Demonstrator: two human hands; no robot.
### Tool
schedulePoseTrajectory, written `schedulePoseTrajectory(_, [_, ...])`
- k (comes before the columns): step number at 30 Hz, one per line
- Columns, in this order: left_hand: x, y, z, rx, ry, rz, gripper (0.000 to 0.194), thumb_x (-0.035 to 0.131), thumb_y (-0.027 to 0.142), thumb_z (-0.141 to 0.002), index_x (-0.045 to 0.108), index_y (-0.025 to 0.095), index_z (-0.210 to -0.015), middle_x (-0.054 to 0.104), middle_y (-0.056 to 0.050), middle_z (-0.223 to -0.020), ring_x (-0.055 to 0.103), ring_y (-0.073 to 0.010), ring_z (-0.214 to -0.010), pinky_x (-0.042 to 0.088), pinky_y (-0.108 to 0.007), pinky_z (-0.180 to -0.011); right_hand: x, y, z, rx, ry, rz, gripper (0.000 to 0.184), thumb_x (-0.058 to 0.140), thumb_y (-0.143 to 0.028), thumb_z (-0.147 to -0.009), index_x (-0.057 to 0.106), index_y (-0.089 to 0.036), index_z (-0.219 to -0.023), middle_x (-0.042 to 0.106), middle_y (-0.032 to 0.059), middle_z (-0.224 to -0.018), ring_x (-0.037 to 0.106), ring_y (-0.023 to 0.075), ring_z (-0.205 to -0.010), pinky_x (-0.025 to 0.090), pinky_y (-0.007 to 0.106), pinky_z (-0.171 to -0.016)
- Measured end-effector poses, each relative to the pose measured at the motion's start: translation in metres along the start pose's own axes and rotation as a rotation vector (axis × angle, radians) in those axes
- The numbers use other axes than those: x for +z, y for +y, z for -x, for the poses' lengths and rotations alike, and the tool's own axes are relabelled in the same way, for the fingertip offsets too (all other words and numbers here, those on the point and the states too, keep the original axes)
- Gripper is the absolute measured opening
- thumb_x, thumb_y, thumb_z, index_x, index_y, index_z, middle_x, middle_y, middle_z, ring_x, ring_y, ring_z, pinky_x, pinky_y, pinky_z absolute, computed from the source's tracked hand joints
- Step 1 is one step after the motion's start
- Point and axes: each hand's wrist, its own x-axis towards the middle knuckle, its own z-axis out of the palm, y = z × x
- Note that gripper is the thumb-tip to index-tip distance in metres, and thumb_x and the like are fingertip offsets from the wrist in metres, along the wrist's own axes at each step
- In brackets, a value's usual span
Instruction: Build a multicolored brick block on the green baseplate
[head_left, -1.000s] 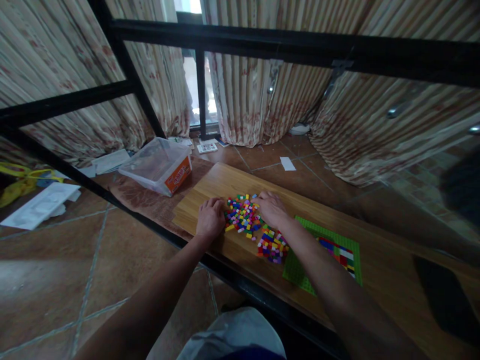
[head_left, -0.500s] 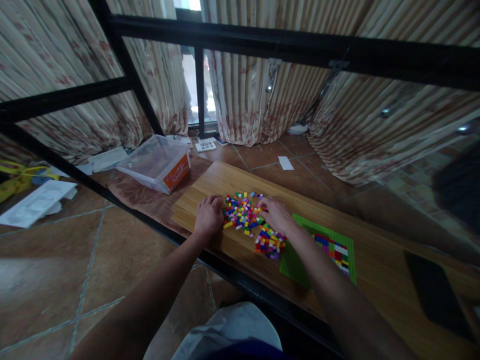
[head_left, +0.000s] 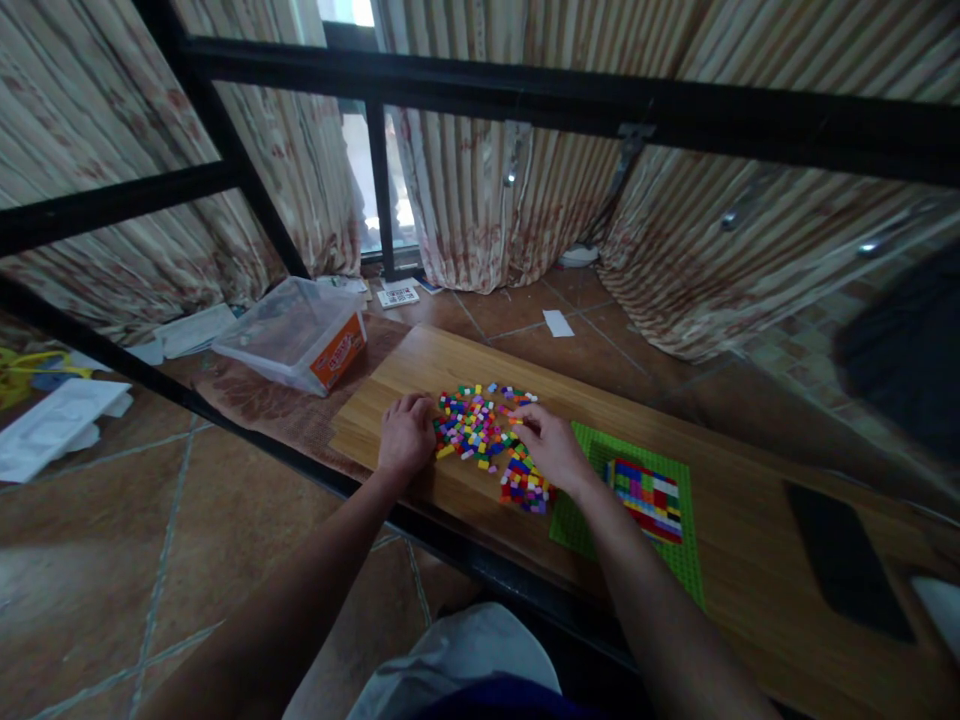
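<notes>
A loose pile of small multicoloured toy bricks (head_left: 472,425) lies on the wooden board, with a denser cluster at its near right. At the pile's left edge rests my left hand (head_left: 406,435), its fingers curled and close together; whatever is under the fingertips is hidden. Over the right side of the pile, my right hand (head_left: 553,445) pinches a small orange toy brick at its fingertips. Beneath my right forearm is a green studded baseplate (head_left: 574,525), partly covered. Rows of coloured bricks form a built block (head_left: 649,495) on it.
A clear plastic box (head_left: 277,325) with an orange label stands beyond the board's left end. On the wooden board (head_left: 750,540), a dark flat slab (head_left: 847,560) lies at right. A black metal frame (head_left: 480,75) crosses in front of the curtains. White packaging (head_left: 56,425) sits on the floor.
The view has shifted slightly right. My right hand has drawn back a little from the pile, and more of the built block shows. My left hand stays at the pile's edge.
</notes>
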Motion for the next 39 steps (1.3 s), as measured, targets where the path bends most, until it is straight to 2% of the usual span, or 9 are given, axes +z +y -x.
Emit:
schedulePoseTrajectory(3, [0.0, -0.001, -0.001, 0.004, 0.0, -0.006, 0.032, 0.047, 0.014, -0.09, 0.069, 0.02, -0.113, 0.068, -0.01, -0.12, 0.059, -0.0283, -0.111, 0.047, -0.043, -0.098, 0.005, 0.002, 0.013, 0.045, 0.076, -0.261, 0.021, 0.059, -0.036, -0.086, 0.068, -0.021, -0.098, 0.072, 0.0032, -0.089, 0.066, 0.0186, -0.077, 0.053, 0.034, -0.076])
schedulePoseTrajectory(6, [0.0, -0.001, -0.001, 0.009, 0.003, -0.013, 0.032, 0.047, 0.014, -0.09, 0.069, 0.02, -0.112, 0.068, -0.01, -0.12, 0.06, -0.0283, -0.111, 0.048, -0.043, -0.096, 0.008, 0.002, 0.026, 0.096, 0.106, -0.421, 0.03, 0.061, -0.044, -0.085, 0.07, -0.022, -0.103, 0.074, 0.0047, -0.096, 0.067, 0.0194, -0.077, 0.056, 0.035, -0.074])
schedulePoseTrajectory(9, [-0.001, -0.002, -0.001, 0.027, 0.014, -0.014, 0.031, 0.048, 0.014, -0.089, 0.069, 0.02, -0.111, 0.068, -0.011, -0.119, 0.06, -0.0281, -0.112, 0.048, -0.043, -0.096, 0.009, -0.001, 0.032, 0.127, 0.123, -0.44, 0.03, 0.063, -0.045, -0.083, 0.072, -0.023, -0.101, 0.074, 0.0051, -0.098, 0.068, 0.0205, -0.083, 0.057, 0.036, -0.076])
schedulePoseTrajectory(12, [0.0, -0.003, -0.002, 0.035, 0.018, -0.004, 0.032, 0.048, 0.013, -0.089, 0.069, 0.02, -0.111, 0.068, -0.011, -0.118, 0.061, -0.0278, -0.111, 0.048, -0.043, -0.096, 0.008, -0.009, 0.032, 0.116, 0.14, -0.419, 0.026, 0.063, -0.045, -0.082, 0.071, -0.023, -0.093, 0.073, 0.0029, -0.088, 0.067, 0.0194, -0.081, 0.056, 0.035, -0.077])
schedulePoseTrajectory(20, [0.002, -0.005, -0.003, 0.03, 0.025, 0.003, 0.032, 0.048, 0.014, -0.089, 0.07, 0.021, -0.111, 0.068, -0.01, -0.119, 0.061, -0.028, -0.111, 0.048, -0.043, -0.096, 0.015, -0.023, 0.029, 0.263, 0.19, -0.608, 0.034, 0.066, -0.054, -0.074, 0.067, -0.022, -0.087, 0.065, -0.0021, -0.068, 0.06, 0.0143, -0.053, 0.047, 0.026, -0.048])
schedulePoseTrajectory(25, [0.003, -0.006, -0.002, 0.037, 0.029, 0.007, 0.031, 0.048, 0.016, -0.09, 0.07, 0.021, -0.111, 0.068, -0.01, -0.119, 0.061, -0.0284, -0.111, 0.048, -0.044, -0.095, 0.027, -0.016, 0.021, 0.314, 0.207, -0.616, 0.033, 0.067, -0.051, -0.073, 0.069, -0.022, -0.089, 0.065, -0.0037, -0.064, 0.056, 0.0123, -0.044, 0.044, 0.024, -0.042])
schedulePoseTrajectory(30, [0.002, -0.006, -0.003, 0.042, 0.024, 0.0, 0.032, 0.046, 0.015, -0.09, 0.069, 0.019, -0.111, 0.068, -0.011, -0.119, 0.061, -0.029, -0.11, 0.048, -0.044, -0.095, 0.035, -0.01, 0.01, 0.337, 0.178, -0.466, 0.029, 0.06, -0.038, -0.082, 0.074, -0.022, -0.102, 0.068, -0.0025, -0.066, 0.063, 0.014, -0.05, 0.051, 0.026, -0.05])
schedulePoseTrajectory(33, [0.001, -0.005, -0.004, 0.047, 0.022, -0.002, 0.032, 0.046, 0.015, -0.09, 0.069, 0.019, -0.111, 0.069, -0.011, -0.118, 0.061, -0.0292, -0.11, 0.048, -0.044, -0.095, 0.032, -0.01, 0.011, 0.337, 0.181, -0.384, 0.03, 0.057, -0.034, -0.085, 0.075, -0.022, -0.106, 0.069, -0.0016, -0.068, 0.066, 0.015, -0.053, 0.052, 0.027, -0.052])
schedulePoseTrajectory(39, [0.001, -0.006, -0.005, 0.052, 0.027, -0.003, 0.031, 0.046, 0.015, -0.089, 0.07, 0.018, -0.108, 0.069, -0.013, -0.118, 0.061, -0.0296, -0.109, 0.049, -0.044, -0.094, 0.024, -0.014, 0.016, 0.351, 0.242, -0.342, 0.027, 0.057, -0.033, -0.085, 0.077, -0.023, -0.1, 0.072, -0.0005, -0.073, 0.065, 0.015, -0.054, 0.053, 0.027, -0.054])
